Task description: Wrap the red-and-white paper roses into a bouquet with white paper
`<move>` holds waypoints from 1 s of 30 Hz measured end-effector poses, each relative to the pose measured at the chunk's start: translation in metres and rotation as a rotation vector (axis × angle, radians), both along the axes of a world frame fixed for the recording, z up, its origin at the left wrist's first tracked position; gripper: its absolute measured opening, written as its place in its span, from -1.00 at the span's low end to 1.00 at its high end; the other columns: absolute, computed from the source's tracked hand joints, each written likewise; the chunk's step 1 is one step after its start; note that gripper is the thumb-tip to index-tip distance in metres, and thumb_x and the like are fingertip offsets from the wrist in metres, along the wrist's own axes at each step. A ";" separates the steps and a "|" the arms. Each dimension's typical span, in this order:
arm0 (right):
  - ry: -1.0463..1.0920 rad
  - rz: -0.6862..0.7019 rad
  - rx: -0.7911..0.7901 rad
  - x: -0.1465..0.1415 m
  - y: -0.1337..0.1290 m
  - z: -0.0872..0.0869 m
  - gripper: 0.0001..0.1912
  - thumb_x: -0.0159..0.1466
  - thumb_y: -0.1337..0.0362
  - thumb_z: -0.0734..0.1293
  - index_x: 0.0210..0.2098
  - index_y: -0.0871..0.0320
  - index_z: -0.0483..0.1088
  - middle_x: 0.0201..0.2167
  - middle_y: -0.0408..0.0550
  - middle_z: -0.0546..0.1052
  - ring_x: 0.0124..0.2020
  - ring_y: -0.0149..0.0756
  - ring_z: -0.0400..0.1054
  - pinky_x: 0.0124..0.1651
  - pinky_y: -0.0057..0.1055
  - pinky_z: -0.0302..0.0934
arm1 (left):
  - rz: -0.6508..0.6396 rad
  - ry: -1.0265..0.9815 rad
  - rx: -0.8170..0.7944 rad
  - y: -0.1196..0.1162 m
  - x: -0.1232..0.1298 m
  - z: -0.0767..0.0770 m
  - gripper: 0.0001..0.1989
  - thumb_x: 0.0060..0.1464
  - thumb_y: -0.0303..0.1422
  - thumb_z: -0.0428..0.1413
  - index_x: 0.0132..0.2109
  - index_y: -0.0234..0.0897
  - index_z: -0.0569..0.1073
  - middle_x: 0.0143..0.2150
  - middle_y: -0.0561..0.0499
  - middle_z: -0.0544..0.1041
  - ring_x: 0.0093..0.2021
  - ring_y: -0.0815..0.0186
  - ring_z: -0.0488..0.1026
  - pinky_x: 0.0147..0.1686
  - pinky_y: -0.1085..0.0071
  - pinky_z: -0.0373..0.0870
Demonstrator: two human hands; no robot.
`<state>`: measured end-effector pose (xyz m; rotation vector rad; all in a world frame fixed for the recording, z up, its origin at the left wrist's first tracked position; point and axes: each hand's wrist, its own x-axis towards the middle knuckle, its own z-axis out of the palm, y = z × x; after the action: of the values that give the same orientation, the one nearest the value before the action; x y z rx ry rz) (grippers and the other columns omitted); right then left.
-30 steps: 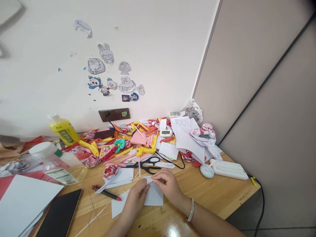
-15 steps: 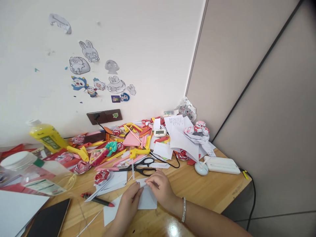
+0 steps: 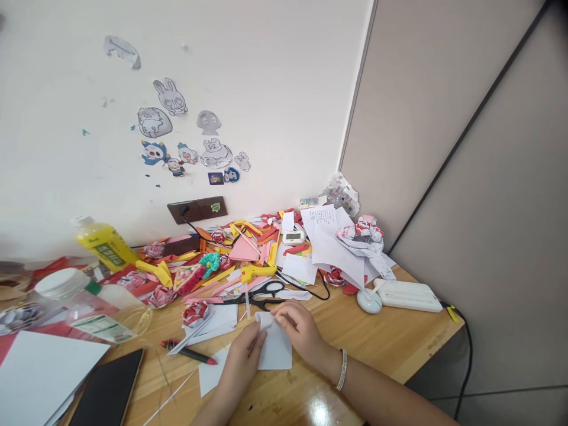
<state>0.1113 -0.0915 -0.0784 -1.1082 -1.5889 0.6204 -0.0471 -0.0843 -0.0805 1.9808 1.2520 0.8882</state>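
Note:
Both hands grip a white sheet of paper (image 3: 276,350) whose far edge is curled over into a roll. My left hand (image 3: 245,354) pinches the left end of that curl between thumb and fingers. At the right end, my right hand (image 3: 300,331) has its fingers closed on the same edge; a sparkly bracelet circles the wrist. Another white sheet (image 3: 212,377) lies on the table under and left of my left hand. Just beyond the hands are black-handled scissors (image 3: 267,289) and a yellow glue gun (image 3: 258,271) with a glue stick.
A red-tipped dark pen (image 3: 190,354), a red-white paper rose (image 3: 195,313) and a black phone (image 3: 109,387) lie to the left. A clear jar (image 3: 62,283) and a yellow bottle (image 3: 106,245) stand behind. Coloured paper scraps fill the back; a white power strip (image 3: 410,296) is right.
The view has shifted, so everything sits slightly further right. The curled paper edge now stands more open between the hands, which keep their hold on it.

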 end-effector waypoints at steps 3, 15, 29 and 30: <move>-0.021 0.032 0.054 -0.001 0.002 -0.005 -0.91 0.17 0.42 0.29 -0.34 0.12 0.38 -0.30 -0.07 0.49 -0.21 -0.28 0.32 -0.11 -0.32 0.20 | 0.004 -0.007 0.006 0.000 -0.001 -0.002 -0.80 0.10 -0.27 -0.08 -0.40 -0.21 0.35 -0.43 -0.02 0.48 -0.38 0.25 0.40 -0.35 0.37 0.35; -0.205 0.079 0.136 0.001 0.000 -0.002 -0.88 0.21 0.44 0.25 -0.41 0.12 0.33 -0.32 -0.07 0.45 -0.23 -0.28 0.28 -0.15 -0.32 0.20 | -0.032 -0.064 -0.172 -0.003 -0.001 0.008 -0.67 0.05 -0.08 -0.03 -0.44 -0.24 0.40 -0.48 0.04 0.43 -0.40 0.27 0.34 -0.37 0.41 0.30; -0.327 0.045 0.233 0.004 -0.005 0.004 -0.85 0.29 0.34 0.16 -0.25 0.13 0.35 -0.25 -0.01 0.46 -0.22 -0.24 0.26 -0.14 -0.26 0.18 | 0.090 -0.166 -0.266 -0.001 0.000 0.011 -0.57 0.01 0.01 -0.06 -0.54 -0.25 0.33 -0.57 0.08 0.34 -0.48 0.29 0.27 -0.46 0.41 0.25; -0.355 0.046 0.234 0.002 -0.004 0.003 -0.87 0.27 0.34 0.18 -0.26 0.13 0.36 -0.25 -0.01 0.47 -0.22 -0.24 0.26 -0.14 -0.26 0.18 | 0.082 -0.161 -0.261 -0.002 0.000 0.011 -0.58 0.02 0.00 -0.07 -0.53 -0.25 0.34 -0.56 0.08 0.35 -0.46 0.29 0.28 -0.45 0.41 0.26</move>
<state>0.1131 -0.0957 -0.0752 -1.0470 -1.9398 0.2642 -0.0472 -0.0859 -0.0695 1.6321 1.2923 0.8578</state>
